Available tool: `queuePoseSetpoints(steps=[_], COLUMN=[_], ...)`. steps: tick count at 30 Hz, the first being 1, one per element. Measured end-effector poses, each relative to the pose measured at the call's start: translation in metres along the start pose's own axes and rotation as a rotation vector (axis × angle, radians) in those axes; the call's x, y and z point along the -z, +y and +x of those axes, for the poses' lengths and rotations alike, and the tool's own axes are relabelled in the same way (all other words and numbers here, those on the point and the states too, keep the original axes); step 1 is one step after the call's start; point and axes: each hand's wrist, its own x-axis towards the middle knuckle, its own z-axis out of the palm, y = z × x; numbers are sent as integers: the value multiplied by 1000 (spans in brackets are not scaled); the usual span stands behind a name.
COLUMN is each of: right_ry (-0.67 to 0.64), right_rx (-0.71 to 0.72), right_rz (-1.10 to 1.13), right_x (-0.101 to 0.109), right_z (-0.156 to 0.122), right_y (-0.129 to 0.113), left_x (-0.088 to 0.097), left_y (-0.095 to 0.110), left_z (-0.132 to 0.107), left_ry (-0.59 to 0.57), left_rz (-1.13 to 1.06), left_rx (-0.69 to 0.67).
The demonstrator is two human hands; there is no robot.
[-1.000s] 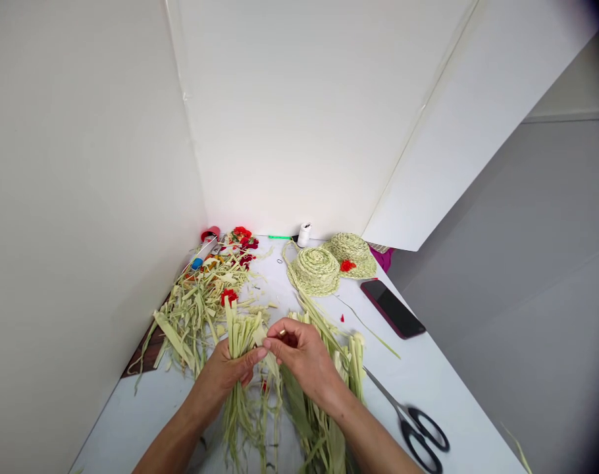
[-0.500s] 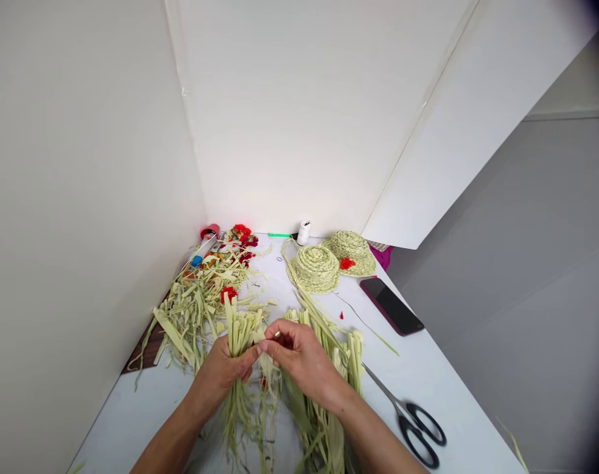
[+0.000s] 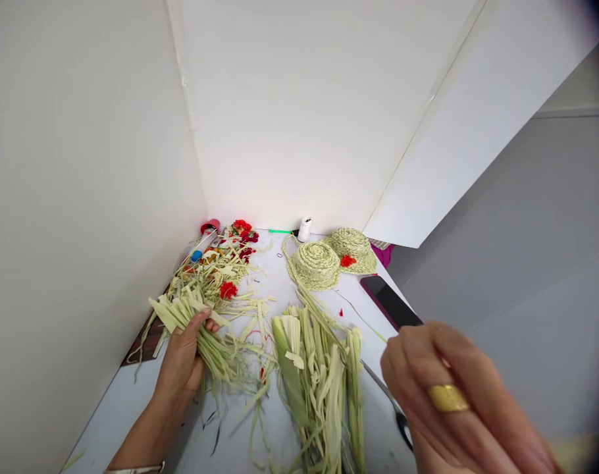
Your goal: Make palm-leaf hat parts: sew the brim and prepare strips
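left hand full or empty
Full: the left hand is closed around a bundle of pale green leaf strips, whose ends stick out on both sides of the grip.

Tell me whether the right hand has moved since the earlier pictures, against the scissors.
Yes: the right hand moved right, toward the camera, off the leaf strips, now covering the handles of the scissors.
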Motion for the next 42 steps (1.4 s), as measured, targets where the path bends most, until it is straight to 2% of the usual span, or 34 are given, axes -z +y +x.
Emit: queuePoseSetpoints(steps=[2,5,9,11,14,16,18,21,24,26,28,32,34,36,40,42], right_ry=[-25,76,249,246,168,145,124,25,-78,-64,20,133,138,113,53,71], right_rx=[45,-43,-170,-198,-174,-136,-156,-279,-384,-392,-364,-317,-336,-370,-365,-340], right_rz=[48,3,-246,-351,-508,-662,-864,-1172,-1277,-1192,-992,-372,-80,123,218,204], right_x=[-3,-28,-65,-72,-67,-59,-54,-52,-50,-46,-38,-28,-28,-31,-39,-41], right_z=[5,21,42,46,47,46,47,46,43,42,43,48,50,50,50,51], right_y=[-6,-5,28,46,58,58,59,67,76,76,70,53,49,51,62,66], left_x=[-2,-7,-9,-9,-10,-11,-13,-15,-15,-13,-13,-14,-15,-15,-13,-12], left_y=[1,-1,-7,-10,-12,-12,-11,-8,-6,-6,-7,-10,-13,-16,-19,-18], left_z=[-4,-14,-29,-33,-35,-33,-31,-27,-25,-23,-22,-22,-24,-26,-30,-31], left_ry=[-36,-230,-472,-609,-774,-766,-663,-466,-366,-348,-346,-393,-410,-443,-575,-574], left_rz=[43,108,191,206,202,210,210,144,58,32,34,39,62,105,217,269], left_rx=[77,240,393,430,409,379,364,335,344,374,376,294,283,285,317,310])
